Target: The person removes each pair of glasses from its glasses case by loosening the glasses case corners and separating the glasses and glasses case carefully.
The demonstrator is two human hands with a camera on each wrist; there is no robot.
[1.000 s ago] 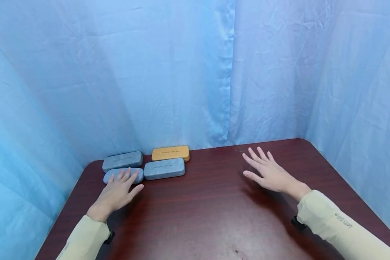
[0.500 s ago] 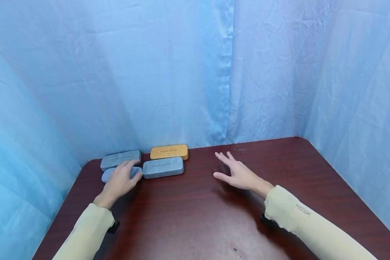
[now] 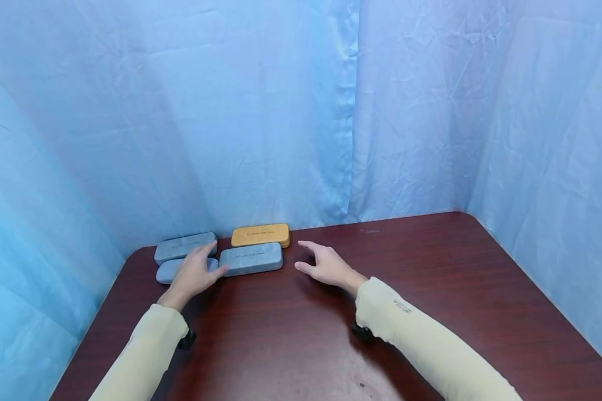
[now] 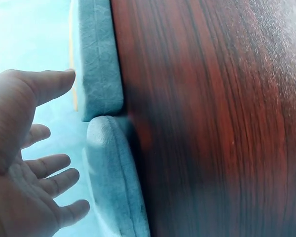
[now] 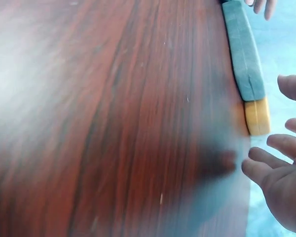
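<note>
While the left hand (image 3: 193, 273) rests spread over the rounded grey case (image 3: 170, 271), the right hand (image 3: 326, 266) hovers open beside the long grey case (image 3: 251, 259). Both cases look rigid and light; grip across the long edges.

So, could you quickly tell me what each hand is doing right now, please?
Left hand: open, over the rounded blue-grey fabric case, holding nothing.
Right hand: open, above the dark red wooden table, holding nothing.
</note>
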